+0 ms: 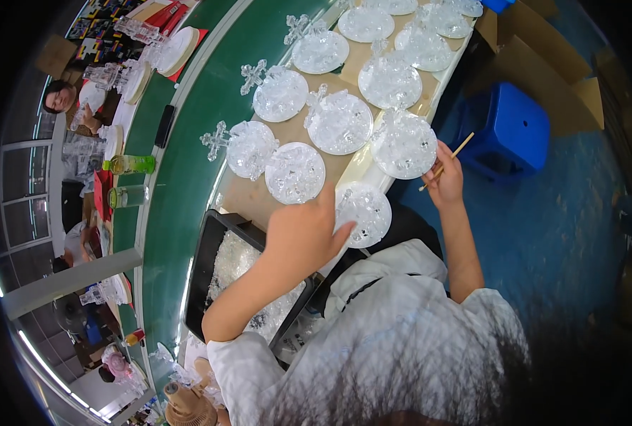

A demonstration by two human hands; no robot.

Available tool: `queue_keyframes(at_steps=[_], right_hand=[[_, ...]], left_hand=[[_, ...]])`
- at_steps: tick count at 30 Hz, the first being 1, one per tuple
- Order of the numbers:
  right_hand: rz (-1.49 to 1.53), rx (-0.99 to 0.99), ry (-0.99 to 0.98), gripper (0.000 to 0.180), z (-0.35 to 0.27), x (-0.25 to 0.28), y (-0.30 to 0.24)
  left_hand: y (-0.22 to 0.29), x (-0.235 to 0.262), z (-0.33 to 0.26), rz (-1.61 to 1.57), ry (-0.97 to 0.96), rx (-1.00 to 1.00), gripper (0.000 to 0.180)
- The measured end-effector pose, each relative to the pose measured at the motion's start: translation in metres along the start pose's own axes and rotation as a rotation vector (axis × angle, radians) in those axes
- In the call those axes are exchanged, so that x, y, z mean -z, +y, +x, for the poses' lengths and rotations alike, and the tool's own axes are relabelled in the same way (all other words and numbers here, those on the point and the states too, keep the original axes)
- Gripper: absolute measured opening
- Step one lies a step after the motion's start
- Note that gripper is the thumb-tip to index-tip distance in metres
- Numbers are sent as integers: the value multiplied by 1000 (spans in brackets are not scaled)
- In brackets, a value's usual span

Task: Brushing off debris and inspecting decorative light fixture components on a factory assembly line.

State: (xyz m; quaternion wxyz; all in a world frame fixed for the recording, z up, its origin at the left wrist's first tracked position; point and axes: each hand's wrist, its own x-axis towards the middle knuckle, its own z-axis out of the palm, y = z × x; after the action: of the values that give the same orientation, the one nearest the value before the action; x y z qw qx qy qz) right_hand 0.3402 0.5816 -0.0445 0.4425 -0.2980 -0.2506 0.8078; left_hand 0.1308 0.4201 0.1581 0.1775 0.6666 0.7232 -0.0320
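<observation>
My right hand (446, 179) is closed round a thin wooden swab (461, 146), and its fingertips are at the edge of a round white disc covered in clear crystal-like pieces (403, 145). My left hand (303, 231) reaches across the bench with index finger and thumb apart; its other fingers are partly hidden. The thumb overlaps the left edge of the nearest disc (363, 215), and the index tip is close to another decorated disc (295, 173). Further decorated discs stand in rows beyond, some with a clear cross (217, 140) at the side.
A black tray (196, 302) of small clear pieces sits left of my body. Beyond it runs a green bench surface (188, 167) with bottles (132, 165) along its far side. A blue stool (516, 131) and an open cardboard box (543, 67) stand at right. Other people work across the bench.
</observation>
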Motion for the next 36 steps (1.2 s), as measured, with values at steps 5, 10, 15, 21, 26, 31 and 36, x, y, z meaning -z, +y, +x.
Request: queue_keyframes(at_steps=[5,10,15,21,26,31,36], right_hand=[[21,3,10,32,1,1,1],[45,-2,52,33,0,1,1],[49,3,1,33,0,6,3],[55,13,28,32,2,10,5],[81,10,19,32,1,12,3],[88,9,16,32,1,11,4],[74,20,71,32,0,9,4]], left_hand=[[-9,-24,10,47,66,-2,25],[-18,-22,10,24,88,34,23],[-20,-21,15,39,105,35,23],[-27,-19,19,-13,89,27,19],[-33,-9,22,-78,63,82,18],[-33,-7,23,-109,64,56,18],[-24,-20,20,40,120,26,18]])
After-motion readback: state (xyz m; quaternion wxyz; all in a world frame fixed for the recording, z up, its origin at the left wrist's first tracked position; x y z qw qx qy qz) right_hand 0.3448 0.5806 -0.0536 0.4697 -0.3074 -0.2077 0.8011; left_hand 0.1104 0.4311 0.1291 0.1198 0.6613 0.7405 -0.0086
